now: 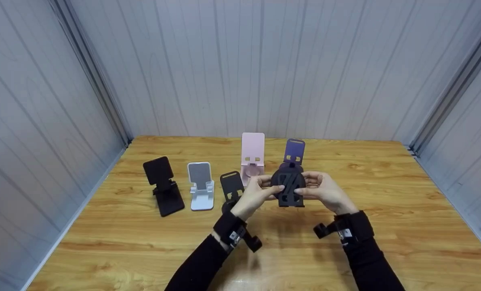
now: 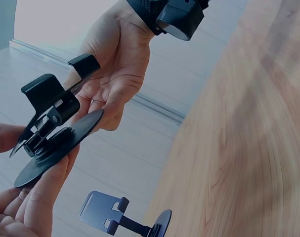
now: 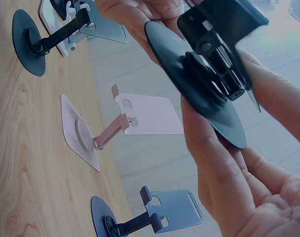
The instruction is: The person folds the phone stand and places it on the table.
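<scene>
Held stand [image 1: 289, 182]: one, black, with a plate folded close over a round base; we find it raised off the desk [image 1: 385, 182], between both hands.
Left hand [image 1: 256, 194]: one, pinching the held stand, thumb on the plate side, fingers behind the round base.
Right hand [image 1: 325, 190]: one, pinching it likewise from the opposite side.
Step in hand: we judge it to be working the folding joints; whether opening or closing, we cannot tell.
Next move: in our judgement it calls for one hand to steady the round base while the other swings the plate on its hinge.
Black stand [image 1: 165, 186]: one, unfolded, leftmost on the desk.
White stand [image 1: 201, 184]: one, unfolded, just right of the black stand.
Dark grey stand [image 1: 232, 186]: one, round base, plate raised, partly hidden behind the left hand.
Pink stand [image 1: 253, 151]: one, unfolded, towards the rear.
Purple stand [image 1: 295, 151]: one, round base, plate raised, beyond the held stand.
Stand count: we make it six, five on the desk, one in the hands.
Wrist straps [image 1: 359, 226]: two, black, one per arm.
</scene>
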